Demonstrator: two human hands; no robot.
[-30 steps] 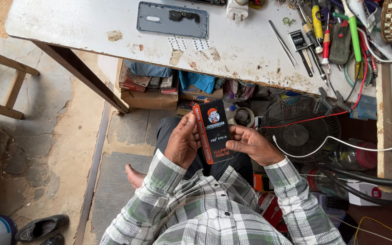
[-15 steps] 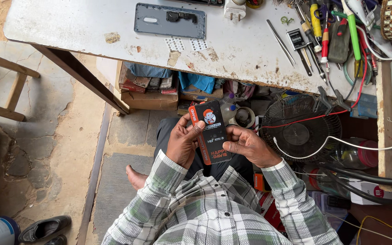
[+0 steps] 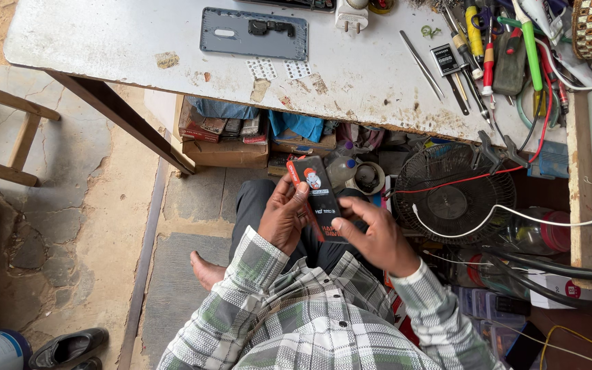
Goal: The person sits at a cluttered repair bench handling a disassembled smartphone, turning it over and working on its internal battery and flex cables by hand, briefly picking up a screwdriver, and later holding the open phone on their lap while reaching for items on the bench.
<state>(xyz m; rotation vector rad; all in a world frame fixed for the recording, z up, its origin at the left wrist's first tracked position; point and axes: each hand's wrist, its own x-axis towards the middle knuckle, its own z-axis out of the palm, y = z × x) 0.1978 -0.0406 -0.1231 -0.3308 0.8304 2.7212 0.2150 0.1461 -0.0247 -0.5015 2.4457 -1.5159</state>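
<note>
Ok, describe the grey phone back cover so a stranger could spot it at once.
Start at the worn white table. On its far side, left of the white plug adapter, lies the grey phone back cover. It is the only flat grey rectangle there, with a dark camera cutout.

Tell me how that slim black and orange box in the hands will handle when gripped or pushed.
The black and orange box looks like thin printed card, so it is probably light and may dent if squeezed. Its flat faces should keep it from rolling. The left hand and right hand hold it by the sides and lower end, which suggests that its glossy skin could slip.
</note>
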